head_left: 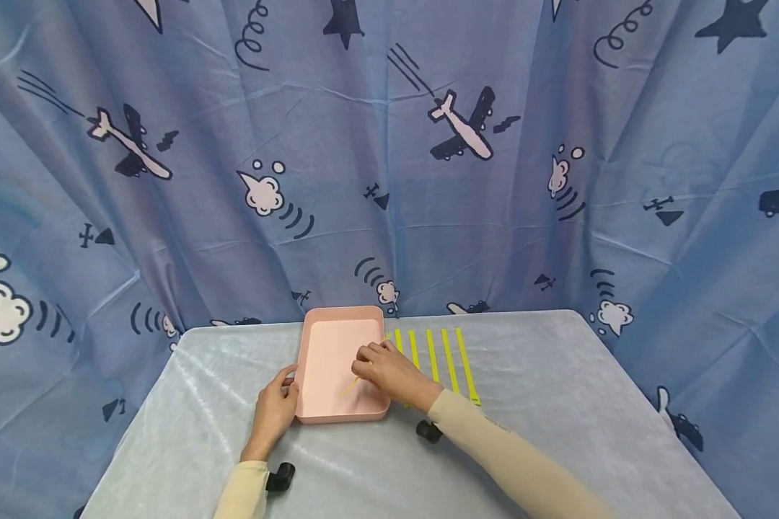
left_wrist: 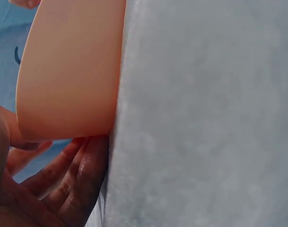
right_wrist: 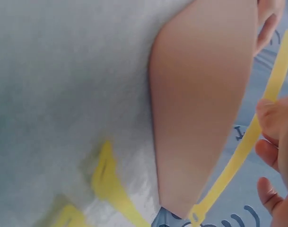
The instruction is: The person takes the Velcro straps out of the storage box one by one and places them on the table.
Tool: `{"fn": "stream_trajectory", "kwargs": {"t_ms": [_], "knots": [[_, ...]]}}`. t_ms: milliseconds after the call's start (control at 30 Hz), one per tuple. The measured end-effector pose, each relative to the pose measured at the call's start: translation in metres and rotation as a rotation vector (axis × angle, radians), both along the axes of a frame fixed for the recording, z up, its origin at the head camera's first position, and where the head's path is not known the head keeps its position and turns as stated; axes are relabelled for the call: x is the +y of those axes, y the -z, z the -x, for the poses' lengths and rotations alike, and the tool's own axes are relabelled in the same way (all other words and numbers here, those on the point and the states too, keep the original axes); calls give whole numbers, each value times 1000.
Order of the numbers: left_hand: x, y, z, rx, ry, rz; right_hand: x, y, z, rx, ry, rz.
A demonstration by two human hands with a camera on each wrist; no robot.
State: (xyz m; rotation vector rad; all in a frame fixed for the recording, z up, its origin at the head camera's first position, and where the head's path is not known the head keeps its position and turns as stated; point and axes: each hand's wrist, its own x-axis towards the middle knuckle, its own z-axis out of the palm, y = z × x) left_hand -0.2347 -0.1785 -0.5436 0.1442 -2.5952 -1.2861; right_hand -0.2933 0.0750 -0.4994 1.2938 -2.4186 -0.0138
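Note:
A shallow pink tray (head_left: 337,418) lies on the cloth-covered table. At its left side is my left hand (head_left: 274,414); in the left wrist view the thumb (left_wrist: 5,123) hooks at the rim and the other fingers lie against the outer wall. Over the tray, my right hand (head_left: 386,371) pinches a flat yellow strap (right_wrist: 238,156) between thumb and fingertips. That strap slants, its slotted head low by the tray's rim in the right wrist view. Right of the tray lie several more yellow straps (head_left: 466,366) in a row, some partly hidden behind the right hand.
Pale plush cloth covers the table (head_left: 558,404). A blue curtain (head_left: 376,144) printed with planes and stars hangs right behind its far edge. Black wrist cameras (head_left: 280,477) sit at both wrists.

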Motion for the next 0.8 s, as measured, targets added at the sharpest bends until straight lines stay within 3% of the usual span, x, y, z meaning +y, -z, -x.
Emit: {"fn": "stream_trajectory", "kwargs": {"t_ms": [467, 800], "knots": [[-1, -1, -2, -14, 13, 8, 4, -27, -16, -20, -49, 293], [-1, 0, -1, -13, 11, 15, 15, -32, -16, -105, -32, 491]]}}
